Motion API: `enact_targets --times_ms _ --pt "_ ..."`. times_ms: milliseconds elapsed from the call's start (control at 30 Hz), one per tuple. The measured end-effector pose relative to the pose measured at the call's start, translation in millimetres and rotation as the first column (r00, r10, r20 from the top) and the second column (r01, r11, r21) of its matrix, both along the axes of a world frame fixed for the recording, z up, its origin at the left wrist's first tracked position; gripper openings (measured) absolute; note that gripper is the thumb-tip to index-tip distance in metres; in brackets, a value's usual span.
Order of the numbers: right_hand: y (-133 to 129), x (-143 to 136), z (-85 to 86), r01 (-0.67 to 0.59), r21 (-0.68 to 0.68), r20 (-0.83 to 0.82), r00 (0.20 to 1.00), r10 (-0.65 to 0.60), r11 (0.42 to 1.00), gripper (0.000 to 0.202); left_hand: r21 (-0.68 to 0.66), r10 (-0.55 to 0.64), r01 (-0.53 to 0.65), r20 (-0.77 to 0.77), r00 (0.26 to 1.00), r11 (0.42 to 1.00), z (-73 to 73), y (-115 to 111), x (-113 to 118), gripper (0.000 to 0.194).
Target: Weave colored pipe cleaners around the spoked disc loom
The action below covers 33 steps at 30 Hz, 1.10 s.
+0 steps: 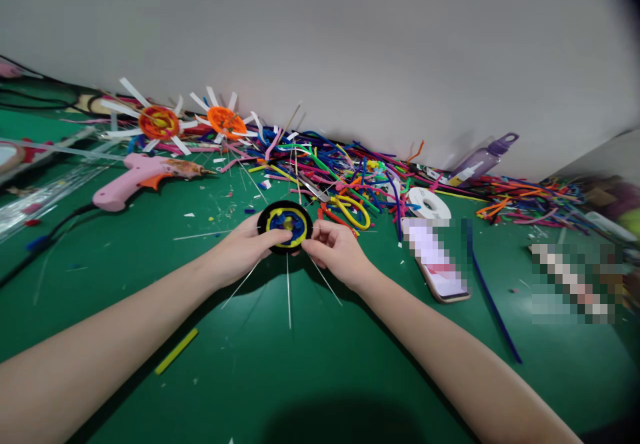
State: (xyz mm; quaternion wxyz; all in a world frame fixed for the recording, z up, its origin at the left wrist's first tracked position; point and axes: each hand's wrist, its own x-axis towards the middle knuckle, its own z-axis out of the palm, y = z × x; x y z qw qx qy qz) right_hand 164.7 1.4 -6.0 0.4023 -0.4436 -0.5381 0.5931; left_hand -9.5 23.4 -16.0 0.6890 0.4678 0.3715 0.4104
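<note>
A round black disc (262,219) with a yellow ring and a blue middle is held above the green table, near the centre of the view. Thin clear rods stick out from its rim on several sides. My left hand (249,245) grips the disc from the left, its thumb lying across the blue and yellow face. On the right, my right hand (339,251) has its fingers curled at the disc's edge, thumb and fingertips pinched beside the rim. Whether a rod lies between those fingertips is too small to tell.
A pink glue gun (131,181) lies at left. Two orange discs with white strips (159,123) stand behind it. Piled pipe cleaners (345,171) line the wall. Scissors, a white tape roll (429,204), a phone (440,261) and a purple bottle (480,161) are to the right.
</note>
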Motion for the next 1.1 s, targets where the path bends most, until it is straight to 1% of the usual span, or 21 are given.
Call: enact_targets --times_ms 67,133,233,333,367,467,567,667,800,967,1100 --pt "0.7 0.9 -0.4 0.026 -0.005 -0.023 0.999 -0.026 1.000 0.026 -0.024 0.002 0.000 0.078 0.997 1.000 1.3 0.2 0.5 0.035" --pt "2.0 2.1 -2.0 0.062 -0.009 -0.085 0.994 -0.062 0.998 0.028 -0.044 -0.021 0.028 0.154 0.988 0.999 3.3 1.2 0.3 0.039" --pt "4.5 3.8 -5.1 0.097 -0.018 -0.197 0.975 -0.099 0.995 0.031 -0.051 -0.103 0.121 0.268 0.958 0.991 6.0 3.5 -1.9 0.040" --pt "6.5 4.7 -6.3 0.113 -0.057 -0.275 0.953 -0.125 0.992 0.033 -0.017 -0.172 0.189 0.335 0.926 0.982 6.8 4.2 -4.3 0.053" --pt "6.9 4.8 -6.2 0.116 -0.072 -0.295 0.946 -0.133 0.991 0.033 0.001 -0.184 0.194 0.322 0.928 0.981 6.6 3.7 -4.6 0.061" --pt "7.0 4.4 -4.5 0.107 -0.107 -0.328 0.935 -0.137 0.988 0.033 0.070 -0.179 0.168 0.214 0.960 0.983 5.3 1.1 -4.1 0.084" --pt "5.2 3.5 -1.7 0.052 -0.120 -0.313 0.946 -0.088 0.991 0.036 0.128 -0.138 0.122 0.131 0.982 0.984 4.1 -1.2 -3.2 0.094" --pt "3.1 2.7 0.8 -0.009 -0.140 -0.306 0.951 -0.034 0.990 0.038 0.151 -0.111 0.099 0.077 0.991 0.984 4.3 -2.2 -3.6 0.100" --pt "1.9 2.4 1.9 -0.035 -0.161 -0.323 0.946 -0.019 0.986 0.037 0.167 -0.126 0.113 0.068 0.990 0.979 7.8 -2.8 -4.2 0.100" --pt "2.3 2.6 0.8 -0.055 -0.176 -0.325 0.946 -0.005 0.983 0.034 0.198 -0.147 0.129 0.081 0.986 0.972 10.7 -2.4 -3.5 0.082" --pt "2.3 3.0 0.6 -0.076 -0.182 -0.317 0.948 0.015 0.980 0.033 0.220 -0.139 0.119 0.075 0.987 0.968 7.9 -1.9 -4.6 0.073"
